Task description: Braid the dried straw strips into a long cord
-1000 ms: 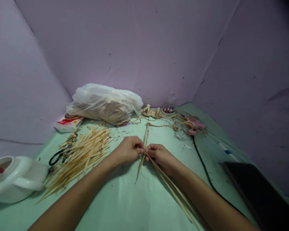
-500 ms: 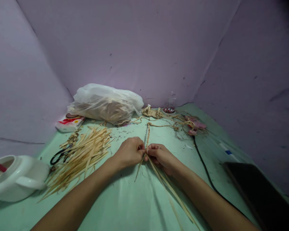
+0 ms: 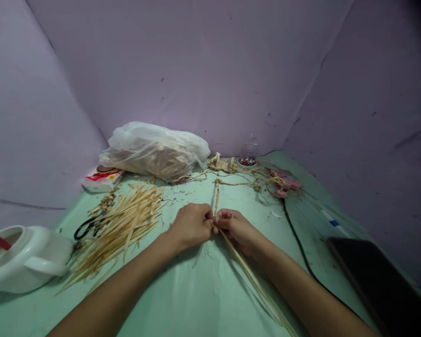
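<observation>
Both my hands meet at the lower end of a thin straw cord (image 3: 217, 196), which runs up the table away from me. My left hand (image 3: 193, 224) is closed, pinching straw strands at the cord's end; its fingertips are partly hidden. Close against it, my right hand (image 3: 235, 228) pinches the same spot with thumb and forefinger. Long loose straw strands (image 3: 250, 271) trail from there under my right hand towards the near edge. To the left of my hands lies a spread pile of dry straw strips (image 3: 126, 229).
A white plastic bag (image 3: 154, 150) stands at the back wall. Scissors (image 3: 86, 228) lie beside the straw, near a white pot (image 3: 28, 260). Coiled braid (image 3: 221, 164), a clear container (image 3: 247, 159) and a pink object (image 3: 284, 182) with black cable sit behind. A dark phone-like slab (image 3: 375, 281) lies right.
The short strand that hung below my left hand has swung and is now mostly out of sight. The long strands at my right have drawn closer together. Both hands stay at the cord.
</observation>
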Available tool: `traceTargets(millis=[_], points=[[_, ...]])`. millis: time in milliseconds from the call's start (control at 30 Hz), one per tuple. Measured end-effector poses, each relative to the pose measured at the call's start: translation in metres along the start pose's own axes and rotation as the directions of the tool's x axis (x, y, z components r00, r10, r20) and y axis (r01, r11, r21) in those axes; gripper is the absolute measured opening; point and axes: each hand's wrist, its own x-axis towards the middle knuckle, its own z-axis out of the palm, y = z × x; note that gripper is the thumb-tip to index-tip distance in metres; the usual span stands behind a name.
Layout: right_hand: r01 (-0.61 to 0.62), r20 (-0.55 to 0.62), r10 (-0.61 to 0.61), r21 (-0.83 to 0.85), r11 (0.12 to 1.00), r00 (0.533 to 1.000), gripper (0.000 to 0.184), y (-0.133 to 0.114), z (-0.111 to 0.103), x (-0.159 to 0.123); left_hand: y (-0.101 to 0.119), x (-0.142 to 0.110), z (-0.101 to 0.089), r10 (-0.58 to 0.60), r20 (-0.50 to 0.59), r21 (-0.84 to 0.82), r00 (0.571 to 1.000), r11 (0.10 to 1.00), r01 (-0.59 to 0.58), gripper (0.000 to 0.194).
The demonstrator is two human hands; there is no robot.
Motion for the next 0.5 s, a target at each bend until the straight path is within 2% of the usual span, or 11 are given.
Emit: traceTargets(millis=[67,167,233,333,400,500], points=[[0.034,0.01,-0.034,-0.003,0.999,0.999,0.007,0.001,0.0,0.0,-0.005,0.004,0.0,-0.043,0.044,-0.099,0.998,0.994,0.048,0.018],[0.063,0.017,-0.063,0.033,0.997,0.998,0.011,0.003,-0.001,-0.001,-0.013,0.009,-0.004,-0.137,0.16,-0.256,0.978,0.951,0.175,0.035],[0.079,0.007,-0.079,0.045,0.996,0.997,0.013,0.004,-0.001,-0.001,-0.015,0.01,-0.009,-0.18,0.214,-0.282,0.96,0.929,0.238,0.037],[0.095,-0.009,-0.094,0.031,0.995,0.995,0.015,0.005,0.0,-0.002,-0.012,0.006,-0.017,-0.164,0.311,-0.242,0.936,0.939,0.245,0.026],[0.094,-0.018,-0.094,0.024,0.995,0.995,0.016,0.004,0.001,-0.003,-0.007,0.003,-0.021,-0.164,0.366,-0.19,0.916,0.95,0.246,0.026],[0.084,-0.034,-0.083,0.035,0.996,0.996,0.015,0.005,0.003,-0.003,0.004,-0.003,-0.025,-0.213,0.302,-0.024,0.929,0.973,0.23,0.024]])
